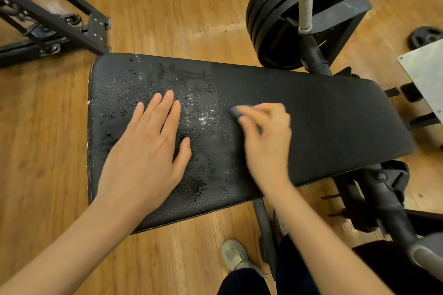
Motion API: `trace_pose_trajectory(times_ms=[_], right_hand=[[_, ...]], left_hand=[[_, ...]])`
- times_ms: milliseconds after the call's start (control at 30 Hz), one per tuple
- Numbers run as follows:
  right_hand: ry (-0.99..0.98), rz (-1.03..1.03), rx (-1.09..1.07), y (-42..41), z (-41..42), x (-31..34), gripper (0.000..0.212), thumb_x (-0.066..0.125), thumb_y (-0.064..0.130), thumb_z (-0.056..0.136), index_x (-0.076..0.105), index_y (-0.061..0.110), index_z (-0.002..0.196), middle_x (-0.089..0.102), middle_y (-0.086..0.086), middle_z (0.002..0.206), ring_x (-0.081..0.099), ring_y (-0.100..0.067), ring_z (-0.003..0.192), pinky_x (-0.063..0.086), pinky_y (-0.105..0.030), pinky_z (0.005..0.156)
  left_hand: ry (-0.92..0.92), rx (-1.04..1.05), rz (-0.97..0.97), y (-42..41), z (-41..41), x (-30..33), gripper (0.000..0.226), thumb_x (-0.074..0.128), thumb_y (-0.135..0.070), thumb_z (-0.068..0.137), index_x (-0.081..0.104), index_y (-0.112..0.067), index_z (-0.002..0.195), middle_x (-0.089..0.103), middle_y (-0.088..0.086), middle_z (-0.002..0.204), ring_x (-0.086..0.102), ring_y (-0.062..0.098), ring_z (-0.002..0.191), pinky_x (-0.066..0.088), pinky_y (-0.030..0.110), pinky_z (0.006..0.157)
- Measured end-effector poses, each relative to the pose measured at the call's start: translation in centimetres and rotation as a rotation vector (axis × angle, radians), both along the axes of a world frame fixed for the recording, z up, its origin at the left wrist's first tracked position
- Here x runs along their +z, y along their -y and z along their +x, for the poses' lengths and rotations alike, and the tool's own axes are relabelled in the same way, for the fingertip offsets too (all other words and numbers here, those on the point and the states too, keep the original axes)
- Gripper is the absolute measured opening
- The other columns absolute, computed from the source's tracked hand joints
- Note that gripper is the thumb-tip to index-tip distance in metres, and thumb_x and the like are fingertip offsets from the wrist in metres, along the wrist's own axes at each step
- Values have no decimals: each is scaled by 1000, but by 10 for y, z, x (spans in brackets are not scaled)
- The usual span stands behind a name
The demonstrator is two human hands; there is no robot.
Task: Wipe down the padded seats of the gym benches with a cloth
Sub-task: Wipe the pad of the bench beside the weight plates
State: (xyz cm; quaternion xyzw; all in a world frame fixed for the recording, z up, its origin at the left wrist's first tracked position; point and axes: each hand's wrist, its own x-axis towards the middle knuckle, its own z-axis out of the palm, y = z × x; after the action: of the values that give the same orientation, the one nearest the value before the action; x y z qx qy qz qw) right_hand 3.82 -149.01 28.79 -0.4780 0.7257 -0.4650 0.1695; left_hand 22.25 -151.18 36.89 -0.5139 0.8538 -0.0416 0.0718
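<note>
Your shoe (236,256) planting by bench frame. Left hand (146,148) pressing flat, fingers straight, on padded surface (323,112). Right hand (266,136) pinching grey cloth (236,112), blurred. Risk: small wad skipping white flecks (202,120), cracked vinyl snagging.

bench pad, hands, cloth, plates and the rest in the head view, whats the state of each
bench pad: worn, white specks on left half
left hand: flat on pad, fingers straight
right hand: blurred, pinching cloth
cloth: small grey wad on pad
weight plates: stacked upright on their peg
small plate: flat on floor
</note>
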Motion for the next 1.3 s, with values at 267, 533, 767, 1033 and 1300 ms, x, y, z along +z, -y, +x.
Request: trace_pose_trajectory(times_ms=[267, 533, 767, 1033, 1300], right_hand=[[69, 36, -24, -24, -44, -16, 18, 69, 16, 90, 74, 27, 104, 57, 2, 108, 53, -15, 102, 45, -27, 91], [86, -117, 342, -34, 18, 12, 12, 73, 18, 86, 79, 19, 96, 62, 0, 102, 55, -21, 100, 45, -27, 93], [185, 5, 11, -49, -26, -3, 10, 73, 19, 87, 79, 27, 91, 62, 5, 100, 56, -18, 103, 38, -12, 88], [164, -28, 198, -64, -48, -14, 13, 73, 19, 86, 78, 25, 96, 62, 3, 104, 56, -19, 105, 45, -27, 95], [186, -149, 311, -86, 37, 12, 11, 74, 16, 86, 79, 18, 96, 62, -3, 101, 52, -20, 99, 41, -22, 90]], left_hand=[[-4, -17, -10, -1, 2, -1, 70, 23, -44, 99, 32, 0, 153, 29, 16, 161, 25, 29, 150, 15, 43, 124], [-7, -21, -5, 0, 3, -2, 70, 24, -44, 99, 32, 1, 152, 28, 17, 161, 25, 30, 150, 16, 44, 124], [-32, -23, -15, 0, 3, -3, 70, 27, -43, 99, 30, -1, 153, 28, 15, 162, 23, 29, 151, 10, 40, 124], [-137, -44, 68, -2, 7, 4, 60, 35, -40, 104, 33, -7, 154, 27, 5, 163, 21, 22, 152, 9, 36, 124], [-136, -87, 41, -41, 29, 6, 67, 29, -46, 99, 36, -6, 152, 28, 3, 163, 23, 20, 150, 0, 24, 124]])
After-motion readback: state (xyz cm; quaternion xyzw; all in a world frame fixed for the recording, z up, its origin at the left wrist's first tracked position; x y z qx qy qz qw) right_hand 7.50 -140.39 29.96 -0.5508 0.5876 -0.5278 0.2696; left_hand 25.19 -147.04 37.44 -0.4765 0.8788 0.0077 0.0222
